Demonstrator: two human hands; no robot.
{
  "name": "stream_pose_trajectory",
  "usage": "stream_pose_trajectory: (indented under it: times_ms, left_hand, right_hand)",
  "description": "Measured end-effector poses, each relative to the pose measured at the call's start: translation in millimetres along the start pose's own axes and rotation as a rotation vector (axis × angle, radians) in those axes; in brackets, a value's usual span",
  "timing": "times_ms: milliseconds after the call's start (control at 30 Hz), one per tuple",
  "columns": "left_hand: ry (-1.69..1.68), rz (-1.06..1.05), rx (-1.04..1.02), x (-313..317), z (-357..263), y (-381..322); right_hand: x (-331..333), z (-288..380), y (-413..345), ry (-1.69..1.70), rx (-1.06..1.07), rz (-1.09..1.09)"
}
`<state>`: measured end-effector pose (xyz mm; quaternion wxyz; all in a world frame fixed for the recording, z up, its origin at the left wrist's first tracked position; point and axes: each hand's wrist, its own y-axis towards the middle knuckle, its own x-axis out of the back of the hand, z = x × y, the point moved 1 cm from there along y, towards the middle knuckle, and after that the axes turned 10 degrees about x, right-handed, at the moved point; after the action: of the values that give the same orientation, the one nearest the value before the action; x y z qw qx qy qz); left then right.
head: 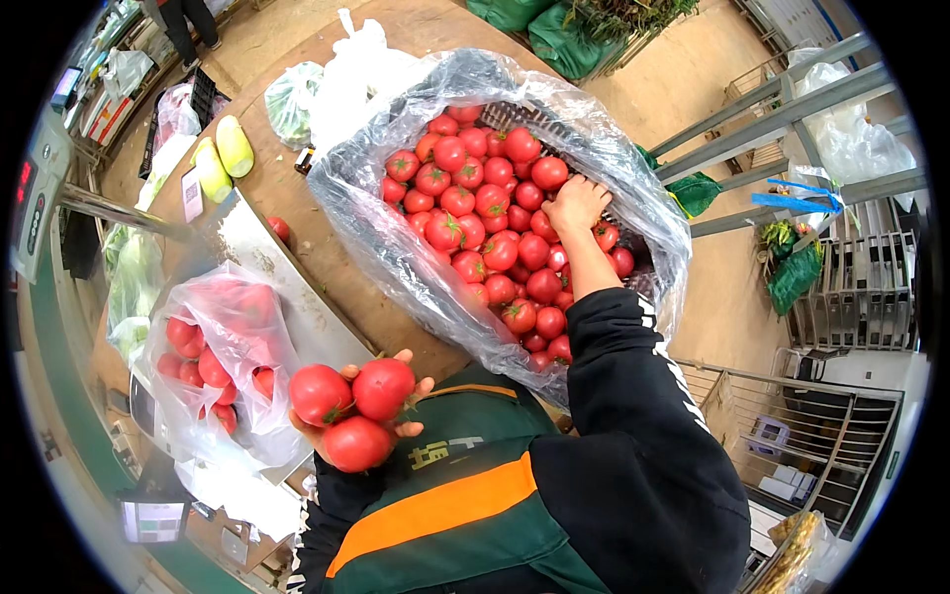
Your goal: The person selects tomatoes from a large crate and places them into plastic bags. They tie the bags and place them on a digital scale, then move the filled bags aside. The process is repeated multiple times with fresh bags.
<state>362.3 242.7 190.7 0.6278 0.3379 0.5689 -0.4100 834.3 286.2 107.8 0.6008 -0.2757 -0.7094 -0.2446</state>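
In my left hand [409, 429], a cluster of three large red tomatoes [358, 445] rests on the palm, circled by spread fingers. My right hand [577, 202] reaches into a crate of tomatoes [493, 200], at the side far from my left hand. Its fingers bend down among the fruit, and their tips are hidden, so I cannot tell whether they grip one. A clear plastic liner [356, 211] covers the crate's rim, and black mesh [523, 117] shows inside. Left of my left hand, a thin plastic bag [245, 315] holds several tomatoes [214, 369] on a metal scale platform [304, 304].
One loose tomato [279, 229] lies on the wooden table [297, 211] beside the platform. Farther back are two pale green vegetables [234, 146], a bagged green vegetable [295, 104] and white plastic bags [364, 59]. A scale display [33, 193] stands left; metal rails [772, 126] cross the right.
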Motion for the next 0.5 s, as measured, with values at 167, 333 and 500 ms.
stream_pose_trajectory:
  times_ms: [167, 333, 500]
  left_hand:
    - [0.009, -0.048, -0.018, 0.2, 2.8, -26.1]
    - [0.088, -0.096, -0.033, -10.0, -1.0, -43.3]
    - [0.159, -0.123, -0.097, -22.9, -12.9, -40.8]
  right_hand:
    - [-6.2, -21.1, -8.0, -0.068, 0.064, -0.411]
    - [44.6, -36.6, -61.9, 0.593, 0.165, -0.432]
    - [136.8, 26.4, -154.2, 1.468, 0.45, -0.031]
